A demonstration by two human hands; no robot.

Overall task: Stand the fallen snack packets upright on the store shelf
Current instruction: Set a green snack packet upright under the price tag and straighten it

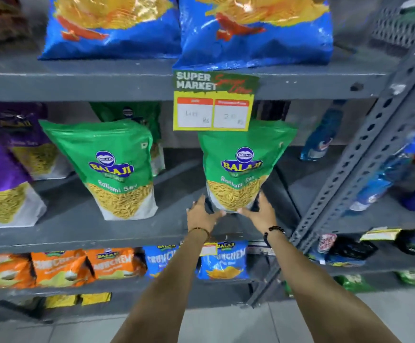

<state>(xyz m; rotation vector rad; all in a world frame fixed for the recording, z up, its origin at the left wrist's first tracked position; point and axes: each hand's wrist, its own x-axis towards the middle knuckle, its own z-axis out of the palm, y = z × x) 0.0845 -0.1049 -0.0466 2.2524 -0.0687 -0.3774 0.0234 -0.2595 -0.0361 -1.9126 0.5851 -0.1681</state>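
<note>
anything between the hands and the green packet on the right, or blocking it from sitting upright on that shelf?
Nothing visible. The left hand and right hand already touch the base of the right green packet on either side. It stands about upright on the middle shelf, with bare shelf around it. The price tag overlaps its top in view only.
</note>
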